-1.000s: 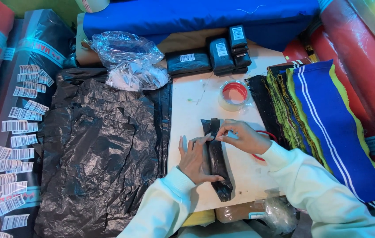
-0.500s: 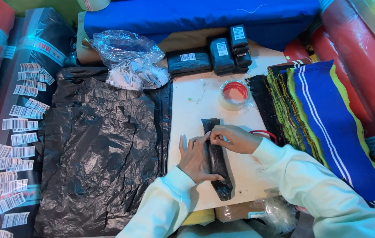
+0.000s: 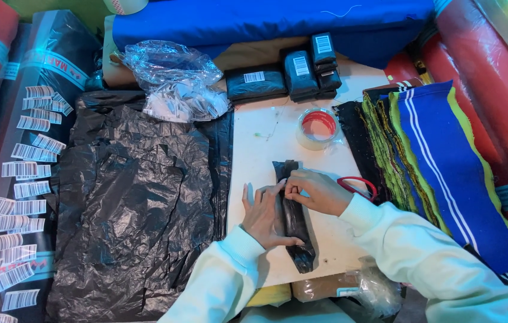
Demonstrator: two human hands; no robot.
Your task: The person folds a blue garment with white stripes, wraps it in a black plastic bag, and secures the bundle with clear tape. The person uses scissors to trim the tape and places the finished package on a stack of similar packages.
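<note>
On the white surface [image 3: 266,143], the left hand [image 3: 264,215] lies flat against a long black wrapped bundle [image 3: 293,218] while the right hand [image 3: 317,191] pinches its upper part with the fingers [image 3: 293,185], a tape roll [image 3: 318,127] beyond, black plastic sheeting [image 3: 134,197] to the left and folded striped fabric [image 3: 439,167] to the right.

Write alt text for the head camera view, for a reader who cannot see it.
Two hands press a long black plastic-wrapped bundle on a white table: the left hand flat along its side, the right hand pinching its upper part. A tape roll and finished black packets lie beyond, black plastic bags to the left, striped blue fabric to the right.
</note>
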